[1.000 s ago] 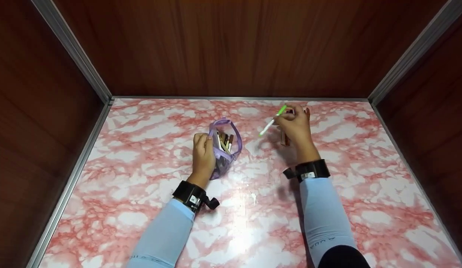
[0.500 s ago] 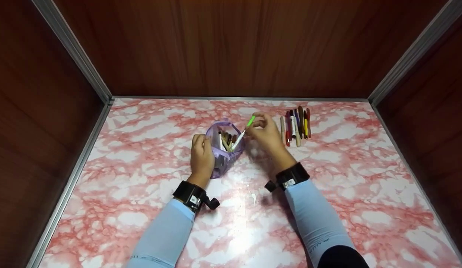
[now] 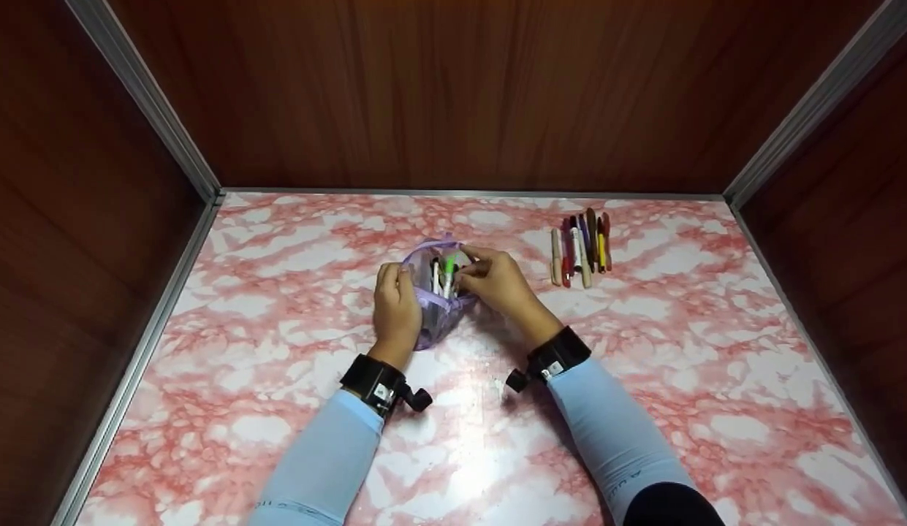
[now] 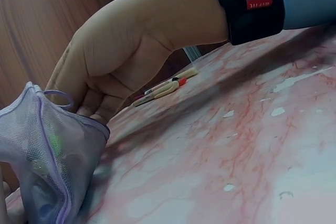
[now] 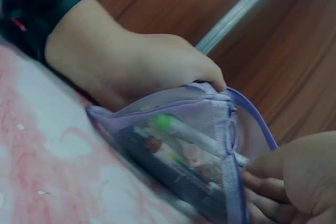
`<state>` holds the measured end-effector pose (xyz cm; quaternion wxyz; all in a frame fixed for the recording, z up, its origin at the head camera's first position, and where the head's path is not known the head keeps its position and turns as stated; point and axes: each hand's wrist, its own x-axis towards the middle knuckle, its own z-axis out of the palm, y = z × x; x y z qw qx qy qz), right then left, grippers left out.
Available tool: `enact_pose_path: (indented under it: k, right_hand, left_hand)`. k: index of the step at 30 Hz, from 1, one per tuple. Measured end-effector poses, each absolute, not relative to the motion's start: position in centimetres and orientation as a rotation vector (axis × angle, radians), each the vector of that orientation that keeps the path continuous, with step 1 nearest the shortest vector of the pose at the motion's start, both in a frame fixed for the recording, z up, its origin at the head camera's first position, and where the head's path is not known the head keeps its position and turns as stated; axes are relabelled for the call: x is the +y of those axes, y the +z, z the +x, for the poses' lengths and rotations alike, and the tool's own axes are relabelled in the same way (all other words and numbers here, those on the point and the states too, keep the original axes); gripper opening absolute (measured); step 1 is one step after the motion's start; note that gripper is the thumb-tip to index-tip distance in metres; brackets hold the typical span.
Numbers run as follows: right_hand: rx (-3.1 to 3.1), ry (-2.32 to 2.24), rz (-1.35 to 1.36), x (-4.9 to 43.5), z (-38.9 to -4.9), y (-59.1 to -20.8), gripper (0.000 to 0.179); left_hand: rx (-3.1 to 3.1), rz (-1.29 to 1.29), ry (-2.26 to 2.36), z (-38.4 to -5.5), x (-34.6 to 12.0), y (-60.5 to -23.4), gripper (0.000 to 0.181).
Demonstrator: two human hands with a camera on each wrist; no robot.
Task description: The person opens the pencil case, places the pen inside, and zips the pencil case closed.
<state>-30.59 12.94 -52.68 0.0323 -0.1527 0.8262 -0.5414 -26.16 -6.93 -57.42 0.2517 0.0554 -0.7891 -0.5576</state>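
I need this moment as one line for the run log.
left hand: holds pouch | right hand: at pouch mouth, grip unclear | green pen: inside pouch | loose pens: on table

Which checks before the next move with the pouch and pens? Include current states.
1. Left grip holding the pouch: ok.
2. Pouch open at the top: ok.
3. Green-and-white pen inside the pouch: ok.
4. Right grip clear of the pouch: not ok, it is at the opening.
5. Right grip free of any pen: cannot tell, fingertips partly hidden.
6. Loose pens uncovered, right of the pouch: ok.
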Motion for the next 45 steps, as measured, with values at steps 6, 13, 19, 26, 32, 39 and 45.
enact_pose_path:
  k: [6,13,19,26,32,39,45]
  right_hand:
    - [2.699,-1.630,-0.385,13.8,-31.1,-52.7,0.045]
    - [2.768,-1.595,-0.198,17.4,-32.9,-52.1,0.030]
    - [2.783,-1.592,0.023,21.6,-33.7,-51.7,0.033]
    - [3.060,-1.408,0.128,26.8,-34.5,-52.1,0.031]
    - [3.253,-1.292,0.280,30.0,-35.2,-53.4,0.030]
    - [3.284,-1.217,0.425,31.5,-35.2,-54.1,0.037]
    - [3.195,-1.084,0.429,31.7,-35.0,-54.4,0.045]
  left_hand:
    - [-2.130,0.198,-1.559,-25.9,-6.9,-57.3,0.033]
    - [-2.148,0.237,-1.563,-26.0,-6.9,-57.3,0.027]
    - [-2.175,0.188,-1.569,-26.0,-6.8,-57.1,0.024]
    - [-2.163,0.159,-1.589,-26.1,-6.8,-57.3,0.026]
    - [-2.152,0.135,-1.619,-26.0,-6.9,-57.3,0.029]
    - [-2.134,0.126,-1.592,-26.1,-6.9,-57.3,0.027]
    - [-2.148,0.136,-1.591,-26.1,-6.8,-57.2,0.027]
